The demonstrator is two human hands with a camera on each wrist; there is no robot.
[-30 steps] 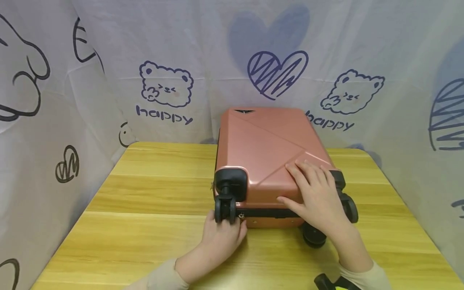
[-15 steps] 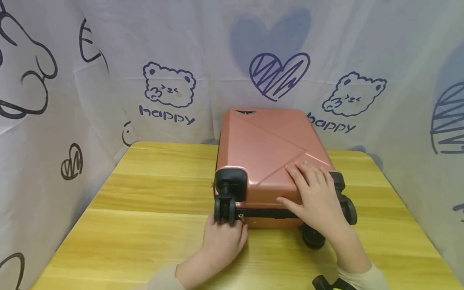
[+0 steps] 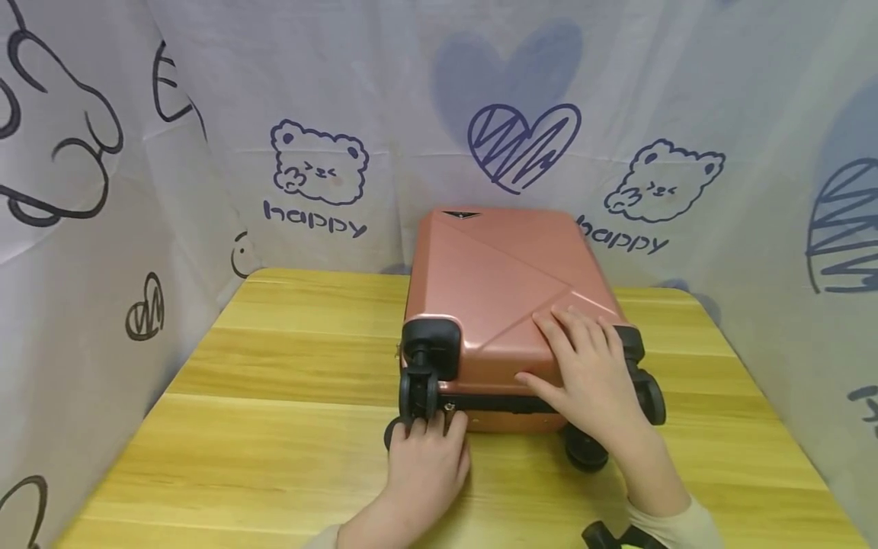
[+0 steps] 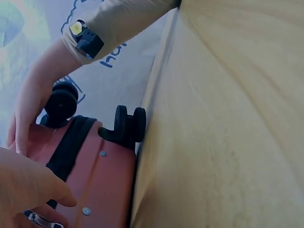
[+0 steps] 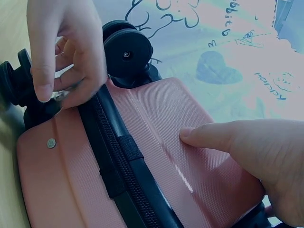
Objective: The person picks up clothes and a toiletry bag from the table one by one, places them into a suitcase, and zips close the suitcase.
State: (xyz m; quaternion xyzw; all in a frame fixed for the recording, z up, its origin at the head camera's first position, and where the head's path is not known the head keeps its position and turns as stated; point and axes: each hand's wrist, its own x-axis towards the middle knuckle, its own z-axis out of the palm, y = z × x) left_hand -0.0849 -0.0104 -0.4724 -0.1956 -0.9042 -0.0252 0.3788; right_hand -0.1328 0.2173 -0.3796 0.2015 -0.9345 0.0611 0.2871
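Note:
A pink hard-shell suitcase (image 3: 507,267) lies flat, its wheeled end towards me. My left hand (image 3: 425,473) is at the near left corner, fingers bent loosely by the black wheel (image 3: 418,393) and the zipper. In the right wrist view, a gap shows between thumb and index finger of the left hand (image 5: 71,47), with a bit of metal behind them. A metal zipper pull (image 4: 42,219) lies by the fingers in the left wrist view. My right hand (image 3: 593,374) rests spread on the shell's near right part, its thumb (image 5: 204,135) pressing the end face.
The suitcase lies on a wood-grain table (image 3: 288,450). More black wheels (image 3: 585,448) jut from its near end. A pale curtain with drawings (image 3: 315,175) hangs behind and at both sides. A black device (image 4: 88,42) is strapped on the right sleeve.
My left hand has drawn back from beneath the upper left wheel, and its fingers now show in front of it. The right hand stays on the shell; the head view has shifted slightly.

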